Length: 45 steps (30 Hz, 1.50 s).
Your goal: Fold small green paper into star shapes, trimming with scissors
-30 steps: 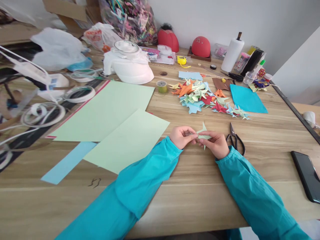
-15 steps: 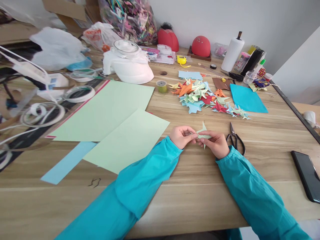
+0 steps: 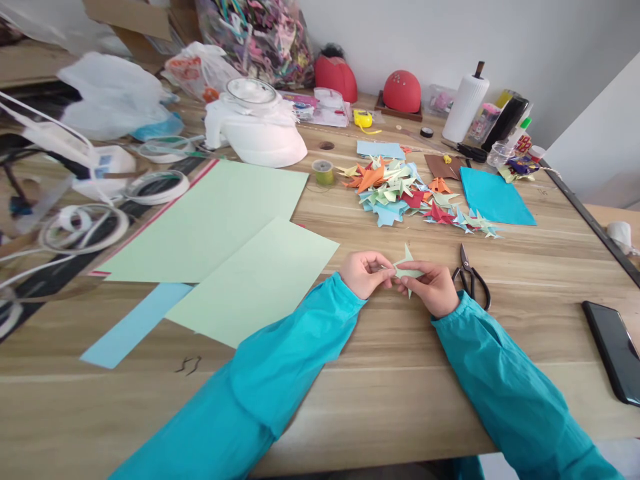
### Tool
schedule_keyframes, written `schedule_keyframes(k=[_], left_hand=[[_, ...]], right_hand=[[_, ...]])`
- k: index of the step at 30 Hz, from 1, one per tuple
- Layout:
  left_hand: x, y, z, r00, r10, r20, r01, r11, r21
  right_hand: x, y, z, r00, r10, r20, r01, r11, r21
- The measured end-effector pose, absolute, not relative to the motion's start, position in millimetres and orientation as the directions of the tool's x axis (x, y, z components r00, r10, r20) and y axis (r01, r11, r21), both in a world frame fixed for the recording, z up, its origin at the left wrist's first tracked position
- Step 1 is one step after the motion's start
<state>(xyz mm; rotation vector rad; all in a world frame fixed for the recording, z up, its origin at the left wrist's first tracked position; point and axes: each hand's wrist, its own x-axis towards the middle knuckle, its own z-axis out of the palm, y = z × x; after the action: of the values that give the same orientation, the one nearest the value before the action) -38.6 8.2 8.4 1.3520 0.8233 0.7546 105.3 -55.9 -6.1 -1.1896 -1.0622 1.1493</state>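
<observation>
Between both hands is a small pale green folded paper crane (image 3: 409, 267), its pointed ends sticking out above and below the fingers. My left hand (image 3: 367, 273) pinches its left tip between thumb and fingers. With thumb and forefinger, my right hand (image 3: 433, 287) grips the body from the right; the fingers hide part of the folds. Black-handled scissors (image 3: 469, 277) lie on the table just beside my right wrist. Beyond the hands, a heap of folded paper cranes (image 3: 395, 187) in orange, green, blue, red and yellow spreads over the wood.
Large pale green sheets (image 3: 255, 280) and a blue paper strip (image 3: 135, 327) lie at left. A spool of thread (image 3: 323, 173) stands near the heap. Turquoise paper (image 3: 495, 197) is at the back right, a phone (image 3: 613, 350) at the right edge. Cables (image 3: 83, 227) cross the far left.
</observation>
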Motion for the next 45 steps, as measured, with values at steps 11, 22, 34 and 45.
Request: schedule_keyframes(k=[11, 22, 34, 45], left_hand=[[-35.9, 8.5, 1.8, 0.519, 0.852, -0.07, -0.056, 0.116, 0.992], [-40.0, 17.5, -6.1, 0.619, 0.783, -0.053, -0.157, 0.189, 0.969], [-39.0, 12.5, -0.2, 0.606, 0.793, -0.058, -0.09, 0.142, 0.986], [-40.1, 17.2, -3.8, 0.602, 0.794, -0.082, -0.088, 0.168, 0.982]], right_hand=[[104.3, -56.1, -6.1, 0.127, 0.992, -0.006, -0.142, 0.012, -0.99], [105.2, -56.0, -5.7, 0.107, 0.994, -0.007, -0.19, 0.013, -0.982], [103.8, -56.1, -1.8, 0.073, 0.997, -0.033, -0.231, -0.015, -0.973], [107.1, -55.4, -4.4, 0.03, 0.999, -0.022, -0.225, -0.015, -0.974]])
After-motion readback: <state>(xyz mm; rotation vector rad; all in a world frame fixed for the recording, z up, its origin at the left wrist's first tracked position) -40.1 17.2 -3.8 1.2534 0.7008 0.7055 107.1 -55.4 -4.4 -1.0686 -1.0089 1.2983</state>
